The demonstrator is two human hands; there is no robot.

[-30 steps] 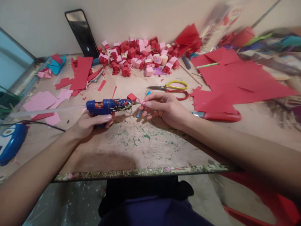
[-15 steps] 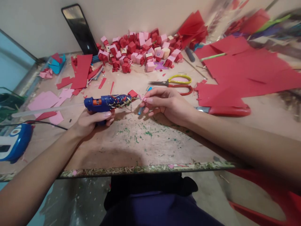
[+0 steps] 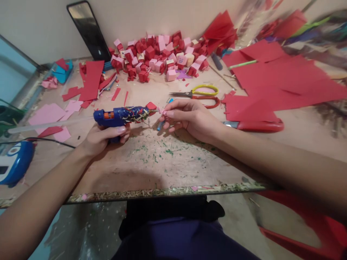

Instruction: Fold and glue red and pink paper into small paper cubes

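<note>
My left hand clasped the blue glue gun from below, my right hand pinched a small pink paper scrap right at the gun's nozzle; a slip of either, I judged, could burn me.

This looks like a small craft workspace, though whether in a home or a workshop cannot be told. The tabletop stands against a pale wall, strewn with green flecks and paper scraps. At twelve o'clock lies a heap of pink and red paper cubes; at two o'clock, red sheets; at nine, pink paper. Nearer the middle, scissors and a residue-caked glue gun are the making tools.
</note>
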